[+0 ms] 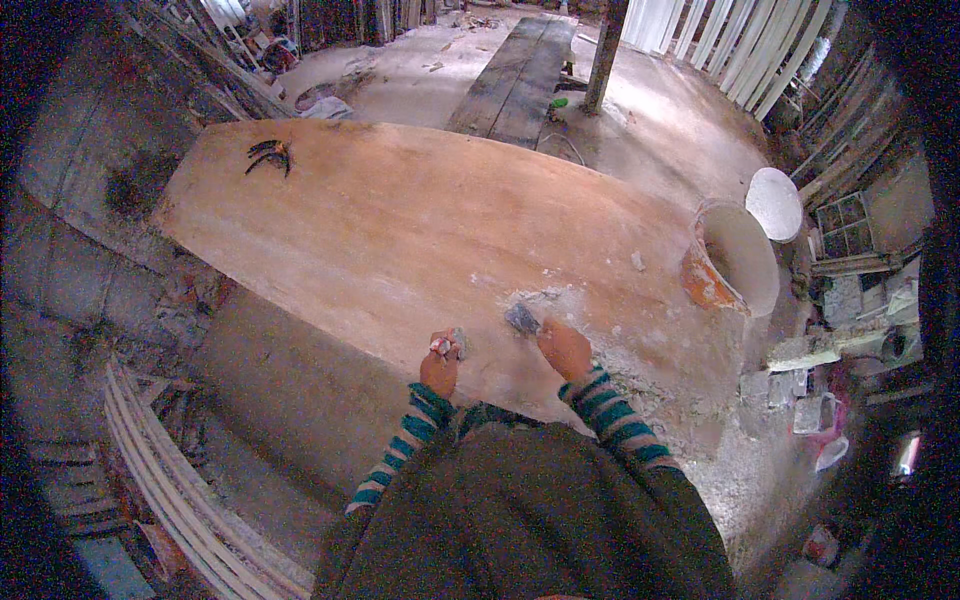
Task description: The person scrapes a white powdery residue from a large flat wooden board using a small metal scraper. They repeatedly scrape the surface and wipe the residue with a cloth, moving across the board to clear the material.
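A large reddish-brown wooden board lies flat in front of me. My right hand grips a small grey putty knife, its blade resting on the board near a patch of white filler. My left hand is closed around a small pale scraper-like object at the board's near edge. Both sleeves are striped teal and grey.
An orange bucket with white paste stands at the board's right end, its white lid behind it. A dark tool lies at the far left corner. Planks, white slats and clutter ring the dusty floor.
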`<state>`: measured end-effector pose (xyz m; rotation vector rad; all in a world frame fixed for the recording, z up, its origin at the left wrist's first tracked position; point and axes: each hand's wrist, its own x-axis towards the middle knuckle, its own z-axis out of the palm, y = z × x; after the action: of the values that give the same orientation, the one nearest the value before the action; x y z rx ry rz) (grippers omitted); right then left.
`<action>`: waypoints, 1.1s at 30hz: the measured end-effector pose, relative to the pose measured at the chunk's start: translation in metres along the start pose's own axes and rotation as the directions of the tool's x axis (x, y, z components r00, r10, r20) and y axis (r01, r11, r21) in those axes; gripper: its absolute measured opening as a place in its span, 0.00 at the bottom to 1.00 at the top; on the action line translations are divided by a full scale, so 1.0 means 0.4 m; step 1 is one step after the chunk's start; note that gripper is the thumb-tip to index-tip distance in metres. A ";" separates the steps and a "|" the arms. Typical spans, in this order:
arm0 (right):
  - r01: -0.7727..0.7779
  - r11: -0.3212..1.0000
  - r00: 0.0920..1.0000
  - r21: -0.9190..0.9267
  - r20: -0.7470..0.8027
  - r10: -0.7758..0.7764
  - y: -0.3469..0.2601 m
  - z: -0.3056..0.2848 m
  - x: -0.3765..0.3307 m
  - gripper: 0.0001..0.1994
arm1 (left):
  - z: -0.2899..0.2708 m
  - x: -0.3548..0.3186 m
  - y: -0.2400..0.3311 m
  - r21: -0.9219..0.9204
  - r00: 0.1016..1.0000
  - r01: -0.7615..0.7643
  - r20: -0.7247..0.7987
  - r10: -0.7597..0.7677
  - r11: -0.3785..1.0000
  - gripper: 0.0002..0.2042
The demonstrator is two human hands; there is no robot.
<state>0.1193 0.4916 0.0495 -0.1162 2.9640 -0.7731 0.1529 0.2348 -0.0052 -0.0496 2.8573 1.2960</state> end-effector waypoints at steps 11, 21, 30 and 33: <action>-0.014 0.999 1.000 0.052 -0.005 0.014 -0.008 0.017 -0.005 0.11 | 0.003 0.000 0.055 -0.485 0.993 0.084 -0.033 -0.114 0.870 0.10; -0.058 0.997 0.998 0.054 0.034 0.056 -0.042 0.031 -0.033 0.13 | 0.019 0.046 -0.102 -0.347 0.999 0.034 -0.014 -0.042 0.937 0.12; -0.128 0.984 0.991 0.123 0.049 0.122 -0.188 0.029 0.134 0.13 | -0.198 0.180 -0.007 -0.620 0.993 -0.048 -0.113 -0.029 0.783 0.07; -0.162 0.984 0.985 0.075 0.079 0.156 -0.211 0.019 0.074 0.13 | -0.234 0.220 -0.107 -0.228 0.968 -0.231 -0.149 0.200 0.946 0.12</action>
<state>0.0951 0.4116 0.0828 0.0940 2.8266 -0.8465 0.0672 0.1340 0.0229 0.1955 2.8503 1.7411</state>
